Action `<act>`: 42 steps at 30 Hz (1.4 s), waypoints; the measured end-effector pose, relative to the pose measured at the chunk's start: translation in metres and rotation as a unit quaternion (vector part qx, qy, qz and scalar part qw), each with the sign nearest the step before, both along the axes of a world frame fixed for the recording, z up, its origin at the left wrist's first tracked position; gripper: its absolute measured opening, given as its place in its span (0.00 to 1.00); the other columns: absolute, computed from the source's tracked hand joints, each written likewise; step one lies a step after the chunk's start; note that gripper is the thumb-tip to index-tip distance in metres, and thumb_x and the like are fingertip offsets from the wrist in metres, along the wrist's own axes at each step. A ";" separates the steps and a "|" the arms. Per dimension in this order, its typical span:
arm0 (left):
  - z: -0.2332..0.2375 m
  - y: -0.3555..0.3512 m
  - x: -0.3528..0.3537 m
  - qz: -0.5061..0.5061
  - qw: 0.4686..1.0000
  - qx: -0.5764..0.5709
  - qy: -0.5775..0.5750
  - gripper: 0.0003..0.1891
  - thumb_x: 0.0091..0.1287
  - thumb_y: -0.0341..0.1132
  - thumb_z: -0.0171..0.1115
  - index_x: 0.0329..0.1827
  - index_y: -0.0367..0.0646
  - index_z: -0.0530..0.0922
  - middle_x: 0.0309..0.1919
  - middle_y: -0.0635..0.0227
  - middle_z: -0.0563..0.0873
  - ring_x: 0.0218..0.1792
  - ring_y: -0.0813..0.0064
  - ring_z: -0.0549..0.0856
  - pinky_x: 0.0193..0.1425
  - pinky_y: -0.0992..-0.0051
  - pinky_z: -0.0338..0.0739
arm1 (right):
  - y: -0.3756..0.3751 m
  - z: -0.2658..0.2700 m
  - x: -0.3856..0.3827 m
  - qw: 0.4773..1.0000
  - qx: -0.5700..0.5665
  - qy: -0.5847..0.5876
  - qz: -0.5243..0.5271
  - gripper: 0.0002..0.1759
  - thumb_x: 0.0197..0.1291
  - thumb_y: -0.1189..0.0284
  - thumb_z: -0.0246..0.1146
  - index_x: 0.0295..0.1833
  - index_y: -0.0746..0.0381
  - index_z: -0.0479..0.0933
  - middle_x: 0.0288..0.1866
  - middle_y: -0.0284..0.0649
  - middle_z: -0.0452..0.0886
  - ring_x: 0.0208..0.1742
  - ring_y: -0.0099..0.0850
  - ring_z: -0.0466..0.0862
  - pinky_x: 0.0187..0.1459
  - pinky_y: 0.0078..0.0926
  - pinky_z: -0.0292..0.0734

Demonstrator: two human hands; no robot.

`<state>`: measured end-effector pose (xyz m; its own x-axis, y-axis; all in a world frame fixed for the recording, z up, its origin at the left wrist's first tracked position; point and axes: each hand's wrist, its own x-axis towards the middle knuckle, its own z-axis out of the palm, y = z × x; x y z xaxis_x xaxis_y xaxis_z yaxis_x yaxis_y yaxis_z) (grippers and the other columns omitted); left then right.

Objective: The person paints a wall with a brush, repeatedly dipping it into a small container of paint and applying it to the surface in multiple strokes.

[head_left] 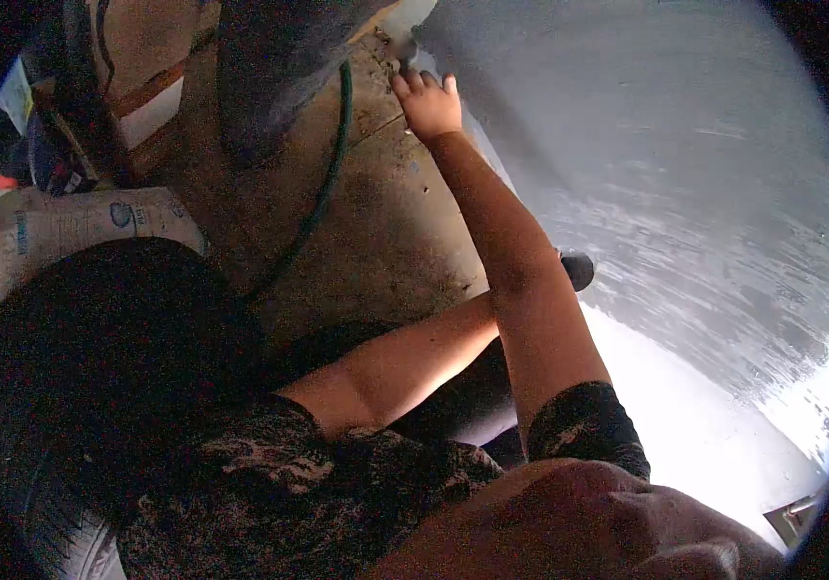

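My right hand [431, 108] reaches far forward to the left edge of a large grey panel [627, 126] with pale streaks. Its fingers are bent, and a small dark, blurred object [405, 50] sits just beyond their tips. What they grip cannot be made out. My left forearm [414, 367] crosses beneath the right one, which hides most of the left hand. A dark, rounded cylinder [579, 272] sticks out past the right forearm, with a bit of a fingertip [559, 253] beside it. The left hand appears closed around this cylinder.
A green hose [334, 174] runs over the stained concrete floor [390, 222]. To the left stand a black tire [96, 338] and a printed paper sack [96, 222]. Strong light falls on the panel's lower part. A dark bulky shape [274, 77] hangs at the top.
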<state>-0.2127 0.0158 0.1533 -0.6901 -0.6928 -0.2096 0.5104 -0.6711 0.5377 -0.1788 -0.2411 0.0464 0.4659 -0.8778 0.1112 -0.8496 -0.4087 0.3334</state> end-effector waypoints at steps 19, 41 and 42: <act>0.001 -0.002 -0.009 0.000 1.000 -0.010 -0.013 0.13 0.73 0.45 0.54 0.45 0.46 0.79 0.45 0.63 0.83 0.50 0.67 0.81 0.55 0.63 0.77 | -0.020 0.001 0.006 0.999 -0.027 0.020 0.042 0.19 0.64 0.67 0.56 0.61 0.50 0.74 0.53 0.36 0.81 0.58 0.34 0.79 0.58 0.52 0.65; 0.004 -0.012 -0.008 0.021 0.999 -0.030 -0.026 0.12 0.72 0.45 0.55 0.44 0.46 0.80 0.45 0.63 0.83 0.50 0.67 0.81 0.55 0.63 0.77 | -0.032 -0.048 0.000 0.974 -0.044 0.192 0.115 0.10 0.61 0.65 0.59 0.46 0.52 0.79 0.44 0.35 0.84 0.51 0.34 0.82 0.55 0.42 0.65; 0.004 -0.011 -0.009 0.022 0.999 -0.033 -0.029 0.12 0.72 0.45 0.55 0.44 0.46 0.80 0.45 0.63 0.83 0.50 0.67 0.81 0.55 0.63 0.77 | -0.028 -0.031 0.010 0.968 -0.063 0.221 0.103 0.09 0.61 0.65 0.59 0.46 0.52 0.79 0.43 0.35 0.84 0.51 0.34 0.82 0.56 0.42 0.65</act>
<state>-0.2220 0.0046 0.1570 -0.6461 -0.7362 -0.2013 0.5056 -0.6104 0.6097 -0.1686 -0.2692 0.0155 0.6558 -0.7539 -0.0387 -0.5180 -0.4866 0.7035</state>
